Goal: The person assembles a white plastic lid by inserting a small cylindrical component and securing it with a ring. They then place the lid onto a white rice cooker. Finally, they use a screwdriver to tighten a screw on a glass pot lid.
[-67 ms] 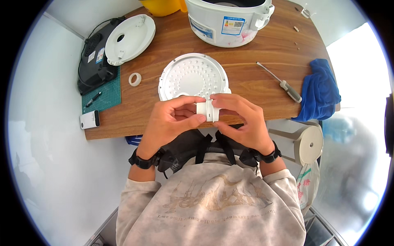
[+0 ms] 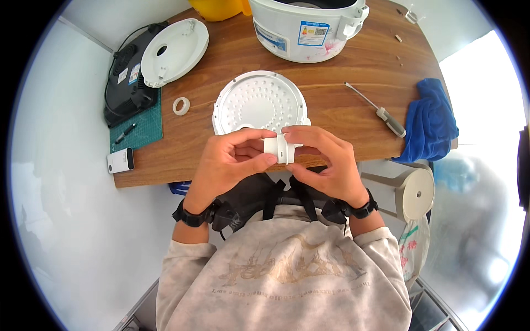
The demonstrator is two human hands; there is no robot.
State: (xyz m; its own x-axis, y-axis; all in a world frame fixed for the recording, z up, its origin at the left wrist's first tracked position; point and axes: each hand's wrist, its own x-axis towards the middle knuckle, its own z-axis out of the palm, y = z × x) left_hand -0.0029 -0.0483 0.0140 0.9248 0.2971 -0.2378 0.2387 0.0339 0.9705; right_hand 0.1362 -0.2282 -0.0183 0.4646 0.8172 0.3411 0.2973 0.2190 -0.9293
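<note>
A small white plastic cylinder (image 2: 282,149) with a wider collar and a little slot is held up before me, over the table's near edge. My left hand (image 2: 234,160) pinches its left end between thumb and fingers. From the other side, my right hand (image 2: 326,160) grips the collar, with fingertips at the top and the thumb underneath. Just beyond both hands lies a round white lid plate (image 2: 259,102) with a dimpled inner face. Its near edge is partly hidden by my fingers.
A white rice cooker body (image 2: 303,33) stands at the back, beside a yellow container (image 2: 218,8). On the left are a round white cover (image 2: 182,58), a black appliance (image 2: 130,88), a green mat (image 2: 144,135) and a ring (image 2: 181,106). Rightward lie a screwdriver (image 2: 381,113) and blue cloth (image 2: 430,121).
</note>
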